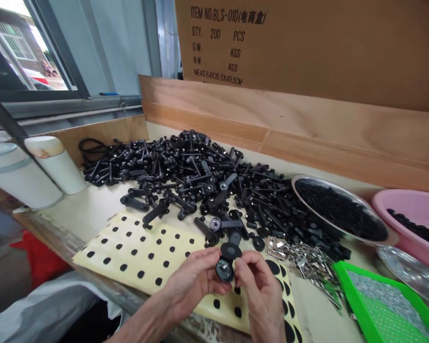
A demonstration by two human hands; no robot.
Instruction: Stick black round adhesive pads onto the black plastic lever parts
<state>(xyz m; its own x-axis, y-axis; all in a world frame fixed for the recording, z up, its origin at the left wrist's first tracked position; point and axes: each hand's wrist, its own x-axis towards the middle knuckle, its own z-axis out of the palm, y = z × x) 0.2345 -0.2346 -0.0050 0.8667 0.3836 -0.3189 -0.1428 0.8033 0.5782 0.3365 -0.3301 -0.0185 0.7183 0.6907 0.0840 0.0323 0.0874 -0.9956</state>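
Between both hands is a black plastic part with a round, hollow end turned toward me. Directly above that end sits a flat black disc; I cannot tell if the two are joined. My left hand grips the part from the left, thumb on top and fingers curled underneath. On the right side, the thumb and fingers of my right hand pinch at its edge. Below the hands lies a yellowish sheet with rows of black dots, and larger black round stickers are at its right.
A big heap of black plastic parts covers the table's middle. To the right are metal clips, a steel bowl, a pink basin and a green tray of small pieces. White containers stand left; a wooden board borders the back.
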